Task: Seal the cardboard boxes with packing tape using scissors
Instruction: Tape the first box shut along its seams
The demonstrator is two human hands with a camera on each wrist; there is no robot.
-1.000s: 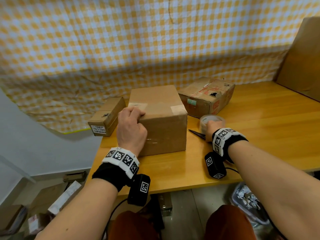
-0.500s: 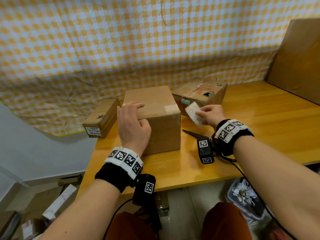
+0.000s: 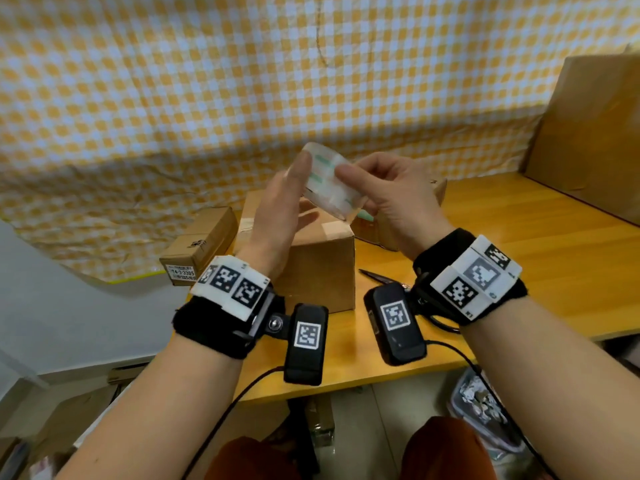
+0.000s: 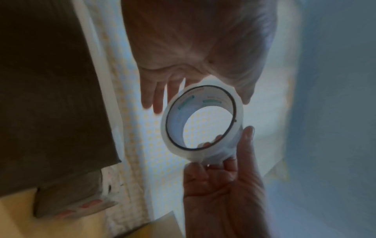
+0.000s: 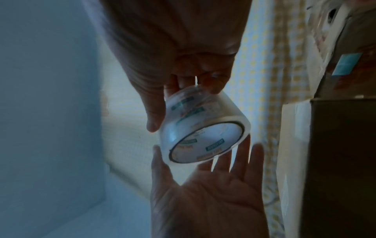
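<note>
Tape roll [image 3: 329, 183], clear with green printing on its core, is held up in the air above the middle cardboard box [image 3: 311, 261], between both hands and well off the wooden table [image 3: 519, 265]. The right hand [image 3: 398, 199] pinches the roll, thumb on one side of the band and fingers curled round the other, as the right wrist view shows. The left hand [image 3: 284, 206] is spread with straight fingers, its palm facing the roll; from the wrist views the fingertips seem to touch or nearly touch the roll's edge, but I cannot tell which. Scissors [image 3: 375, 276] lie on the table just right of the middle box, only the dark blades showing past the right wrist. A smaller box [image 3: 199, 245] sits to the left, and a printed box [image 3: 438, 188] lies farther off behind the right hand. The step in hand looks like finding the loose end of the tape, so no sealing has begun on this box's near flaps, as far as I can judge. Next the left fingers would need to feel round the band for the edge, pick it up with a nail and peel a length free while the right hand steadies the roll.
</note>
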